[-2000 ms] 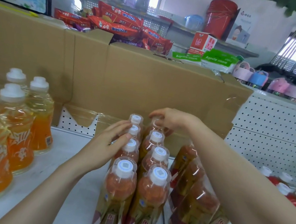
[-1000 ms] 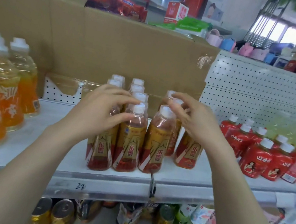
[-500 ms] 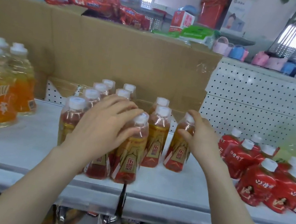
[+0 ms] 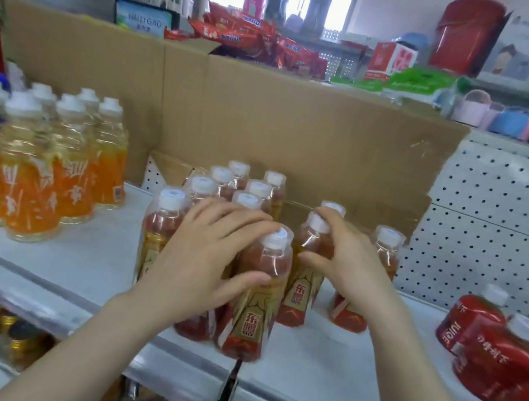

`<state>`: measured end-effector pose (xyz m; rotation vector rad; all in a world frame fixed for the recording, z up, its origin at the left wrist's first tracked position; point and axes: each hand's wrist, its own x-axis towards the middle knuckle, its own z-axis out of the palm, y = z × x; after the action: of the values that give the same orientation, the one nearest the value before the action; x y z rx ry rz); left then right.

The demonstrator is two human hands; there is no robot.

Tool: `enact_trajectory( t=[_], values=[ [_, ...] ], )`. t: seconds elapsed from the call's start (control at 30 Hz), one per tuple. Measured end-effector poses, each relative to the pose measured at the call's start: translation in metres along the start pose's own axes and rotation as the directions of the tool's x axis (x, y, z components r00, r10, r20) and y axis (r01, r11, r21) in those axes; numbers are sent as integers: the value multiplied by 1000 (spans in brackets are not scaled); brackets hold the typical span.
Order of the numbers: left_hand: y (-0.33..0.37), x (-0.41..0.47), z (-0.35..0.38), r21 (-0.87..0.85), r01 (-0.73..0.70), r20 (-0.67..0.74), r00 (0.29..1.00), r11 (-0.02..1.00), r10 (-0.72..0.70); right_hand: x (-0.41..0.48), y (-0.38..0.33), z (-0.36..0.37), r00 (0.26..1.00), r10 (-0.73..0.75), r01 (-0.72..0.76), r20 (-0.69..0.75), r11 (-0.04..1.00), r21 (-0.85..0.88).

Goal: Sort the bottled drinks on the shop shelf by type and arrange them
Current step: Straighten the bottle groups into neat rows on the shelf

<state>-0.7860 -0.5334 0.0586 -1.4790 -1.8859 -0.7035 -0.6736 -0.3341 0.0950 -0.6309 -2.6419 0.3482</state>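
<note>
A white shop shelf [image 4: 91,256] carries a cluster of white-capped reddish tea bottles [image 4: 257,192] at its middle, in front of a cardboard sheet [image 4: 268,121]. The left hand [image 4: 208,260] lies over the near bottles with its fingers spread across their tops. Its thumb wraps round the front bottle [image 4: 257,303] at the shelf's near edge, so its grip holds that bottle. The right hand [image 4: 347,262] curls its fingers over the cap of the next bottle [image 4: 302,289], just to the right, its thumb on the shoulder, pinching it. Orange drink bottles [image 4: 50,187] stand to the left, and red-wrapped bottles [image 4: 490,343] stand at the near right.
</note>
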Motion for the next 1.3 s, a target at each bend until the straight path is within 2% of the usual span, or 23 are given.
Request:
enact_trajectory(
  t=[0.23,0.4,0.57,0.6,0.67,0.7,0.73,0.8,0.87,1.03,1.13,1.3],
  values=[
    [-4,1,3,-25,-22,-37,999,999,21,49,-11,39,992,-59,59,-115,998,4],
    [-7,0,4,-33,-32,-31,999,999,31,84,-10,48,983,-2,-38,-186,976,-215],
    [-8,0,5,-39,-40,-36,999,998,38,101,-3,51,980,14,-81,-198,938,-336],
    [-8,0,5,-40,-44,-36,998,998,43,101,-1,48,975,-19,-64,-222,930,-363],
    [-10,0,5,-46,-51,-34,998,998,50,99,2,39,920,-86,-47,-383,945,-324],
    [-11,0,5,-49,-52,-33,998,997,50,99,4,33,884,-69,-73,-462,957,-282],
    [-10,0,5,-48,-51,-33,998,998,49,99,7,26,877,-1,-127,-481,964,-235],
    [-11,1,5,-38,-54,-32,998,998,52,102,12,18,926,197,-252,-322,958,-138],
    [-11,0,6,-42,-49,-26,999,998,48,103,18,18,943,300,-312,-141,948,-69],
    [-10,-1,6,-38,-42,-20,999,998,42,73,5,3,960,255,-261,-117,964,-40],
    [-9,0,5,-43,-48,-37,998,998,46,49,-7,-3,984,162,-163,-78,987,-6],
    [-8,0,4,-56,-60,-68,996,997,56,45,-26,7,996,45,-22,-75,959,282]
  ],
)
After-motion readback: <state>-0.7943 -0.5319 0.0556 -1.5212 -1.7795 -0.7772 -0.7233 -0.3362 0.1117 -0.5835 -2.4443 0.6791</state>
